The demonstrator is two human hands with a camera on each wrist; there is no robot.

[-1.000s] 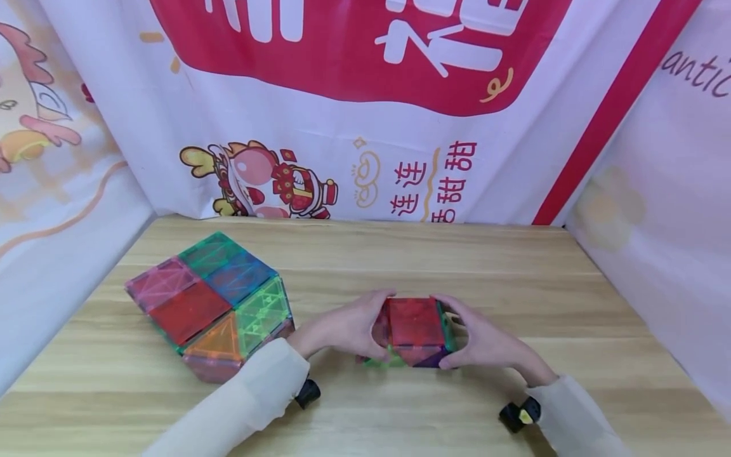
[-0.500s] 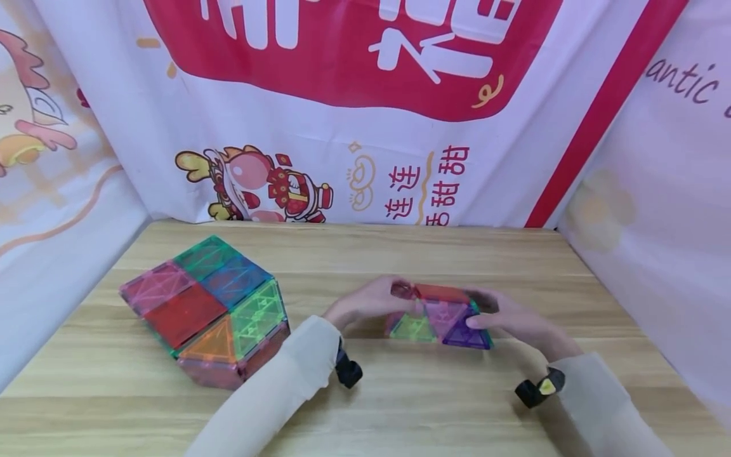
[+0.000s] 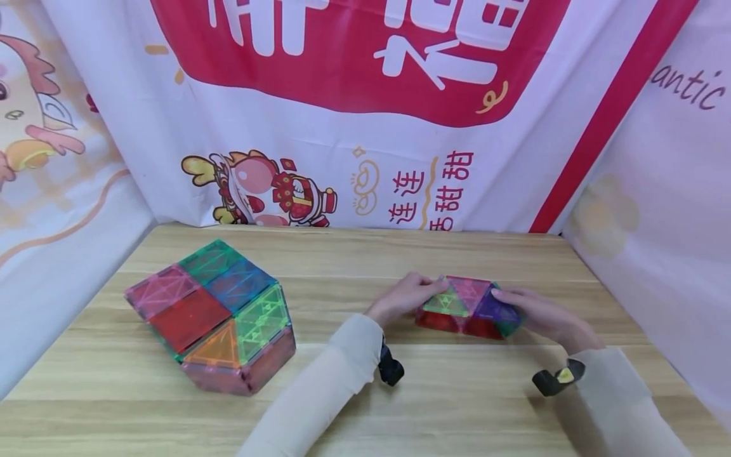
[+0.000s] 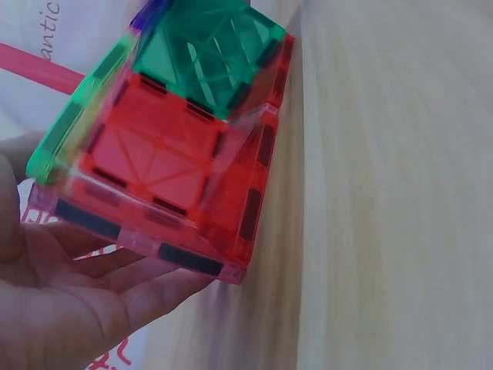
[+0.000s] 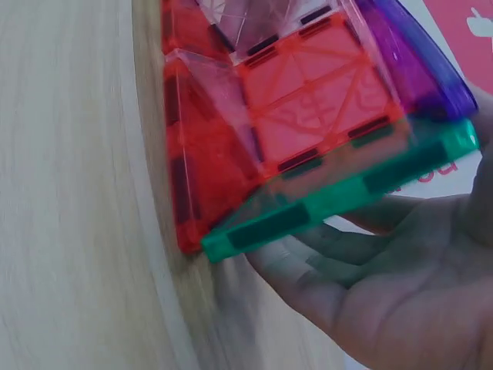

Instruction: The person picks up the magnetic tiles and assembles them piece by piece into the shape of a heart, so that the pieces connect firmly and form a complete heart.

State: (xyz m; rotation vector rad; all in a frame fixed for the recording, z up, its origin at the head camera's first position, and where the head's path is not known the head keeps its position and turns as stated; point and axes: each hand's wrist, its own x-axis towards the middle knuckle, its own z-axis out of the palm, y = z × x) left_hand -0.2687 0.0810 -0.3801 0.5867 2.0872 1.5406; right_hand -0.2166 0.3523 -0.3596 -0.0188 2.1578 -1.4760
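Observation:
A small box of see-through magnetic tiles (image 3: 468,295) is held between both hands, right of the middle of the table. Light green, pink and purple triangles face up in the head view, with red tiles along the front below them. My left hand (image 3: 405,295) grips its left end, thumb on the green triangle. At the other end my right hand (image 3: 545,314) holds on, its thumb by the purple triangle. Red square tiles (image 4: 158,154) and a green one (image 4: 212,58) show in the left wrist view. A green end tile (image 5: 347,193) lies against the right hand's fingers.
A bigger magnetic-tile structure (image 3: 188,317) stands on the left of the wooden table (image 3: 445,406), topped with pink, green, blue, red and orange tiles. Printed cloth (image 3: 342,139) hangs behind the table and along both sides.
Both hands have carried the tile box to the right and slightly back. It has tipped over backward: the red top turned away and the triangle side now faces up.

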